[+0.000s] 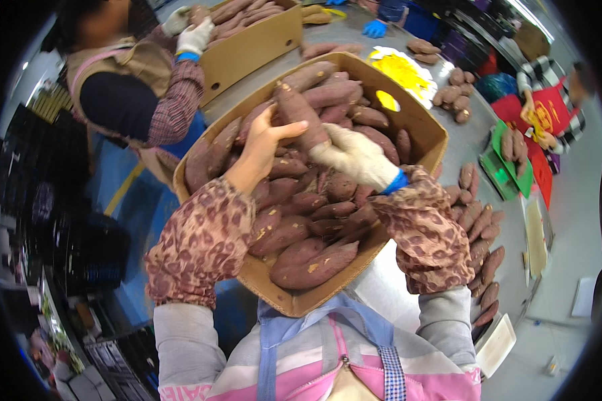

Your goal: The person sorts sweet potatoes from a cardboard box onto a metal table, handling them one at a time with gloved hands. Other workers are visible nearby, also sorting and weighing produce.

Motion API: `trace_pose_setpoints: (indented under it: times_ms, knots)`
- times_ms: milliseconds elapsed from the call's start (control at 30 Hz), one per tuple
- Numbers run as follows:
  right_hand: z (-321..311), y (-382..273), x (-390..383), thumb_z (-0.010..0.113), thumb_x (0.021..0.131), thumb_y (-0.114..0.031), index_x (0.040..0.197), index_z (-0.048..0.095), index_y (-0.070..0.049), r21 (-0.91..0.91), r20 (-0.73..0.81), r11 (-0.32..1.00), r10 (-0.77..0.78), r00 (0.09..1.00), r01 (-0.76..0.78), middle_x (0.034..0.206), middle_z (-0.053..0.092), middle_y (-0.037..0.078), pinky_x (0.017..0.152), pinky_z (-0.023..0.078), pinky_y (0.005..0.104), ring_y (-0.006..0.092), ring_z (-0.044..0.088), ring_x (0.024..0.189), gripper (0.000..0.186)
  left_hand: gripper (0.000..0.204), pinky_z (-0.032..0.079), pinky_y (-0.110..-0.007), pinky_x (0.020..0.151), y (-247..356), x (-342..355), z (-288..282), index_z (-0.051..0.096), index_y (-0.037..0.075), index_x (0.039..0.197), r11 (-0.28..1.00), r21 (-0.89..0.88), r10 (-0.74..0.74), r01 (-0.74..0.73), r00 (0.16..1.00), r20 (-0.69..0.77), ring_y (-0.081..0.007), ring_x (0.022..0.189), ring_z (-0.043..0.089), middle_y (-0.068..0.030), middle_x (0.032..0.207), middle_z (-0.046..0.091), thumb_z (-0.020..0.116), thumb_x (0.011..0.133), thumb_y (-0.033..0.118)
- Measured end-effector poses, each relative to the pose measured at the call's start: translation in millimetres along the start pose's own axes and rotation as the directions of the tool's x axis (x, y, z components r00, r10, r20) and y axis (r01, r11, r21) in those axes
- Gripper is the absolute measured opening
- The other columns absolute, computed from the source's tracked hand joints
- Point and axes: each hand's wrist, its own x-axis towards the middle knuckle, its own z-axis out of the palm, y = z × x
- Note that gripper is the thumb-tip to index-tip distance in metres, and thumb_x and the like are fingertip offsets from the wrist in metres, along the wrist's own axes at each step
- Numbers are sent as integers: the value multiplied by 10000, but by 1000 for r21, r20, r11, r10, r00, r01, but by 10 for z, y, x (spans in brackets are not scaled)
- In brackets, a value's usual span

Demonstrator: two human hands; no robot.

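Over a cardboard box (418, 123) heaped with sweet potatoes (314, 264), I hold one long reddish-brown sweet potato (299, 113) between both hands. My bare left hand (262, 148) is closed on its left side, the thumb lying across it and the other fingers partly hidden behind. My right hand (358, 155), in a white glove with a blue band at the wrist, grips its lower end. The held sweet potato tilts, its upper end pointing up and left. Patterned sleeve covers are on both my forearms.
On the left a co-worker's gloved hands (197, 33) hold a sweet potato over another box (254, 53). Sweet potatoes (485, 257) lie in groups along the metal table (408, 267) to the right. Farther right, another person stands by a green scale-like tray (498, 164).
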Motion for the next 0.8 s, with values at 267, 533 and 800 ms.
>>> trace_pose_setpoints:
  times_ms: [267, 533, 800]
  knots:
    - [-318, -160, -178, 666, 845, -512, 1088, 716, -75, 131, -73, 990, 65, 995, -55, 935, 735, 136, 776, 523, 401, 288, 700, 854, 502, 462, 504, -370, 925, 82, 17, -12, 455, 32, 1402, 988, -5, -141, 151, 932, 333, -220, 1088, 609, -116, 1265, 602, 535, 1034, 300]
    - [-1103, 282, -1865, 651, 917, -344, 1101, 652, 20, 551, -509, 834, 363, 780, -28, 845, 676, 55, 589, 494, 282, 109, 626, 721, 408, 250, 407, -220, 614, -43, -49, 83, 628, 3, 828, 616, 740, -49, -269, 925, 377, -42, 680, 508, 18, 730, 595, 612, 1006, 177]
    - [-1321, 928, -3653, 603, 840, -613, 1100, 699, 29, 357, -772, 299, 628, -99, -885, 1008, 718, 246, 846, 530, 467, 376, 704, 972, 700, 159, 370, -259, 559, -32, -147, 192, 625, -18, 941, 686, 701, -135, -194, 913, 385, -60, 624, 454, 1, 675, 509, 585, 998, 124]
